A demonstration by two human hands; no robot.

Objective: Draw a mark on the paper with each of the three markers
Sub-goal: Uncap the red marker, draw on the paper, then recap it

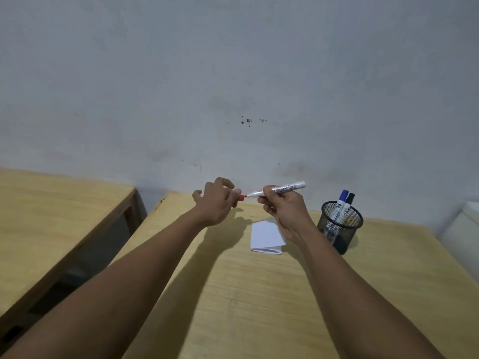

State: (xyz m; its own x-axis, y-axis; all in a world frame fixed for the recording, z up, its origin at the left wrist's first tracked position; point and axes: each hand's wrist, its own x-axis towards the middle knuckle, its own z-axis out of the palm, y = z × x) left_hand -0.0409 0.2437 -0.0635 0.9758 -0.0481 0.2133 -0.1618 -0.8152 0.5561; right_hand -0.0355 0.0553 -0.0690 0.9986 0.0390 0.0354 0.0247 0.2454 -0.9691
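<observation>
While the right hand (281, 208) closed its fingers around the white barrel of a red marker (278, 189) and held it level above the wooden table (259, 294), the left hand (215, 200) pinched the marker's red cap (240, 198) between thumb and fingertips — just off the tip, a small gap showing between them. Below the hands lay a folded white paper (264, 238) on the table, and just to its right stood a black mesh cup (340, 226) holding the blue marker (341, 204) and the black marker (348, 200) — both upright, caps on.
</observation>
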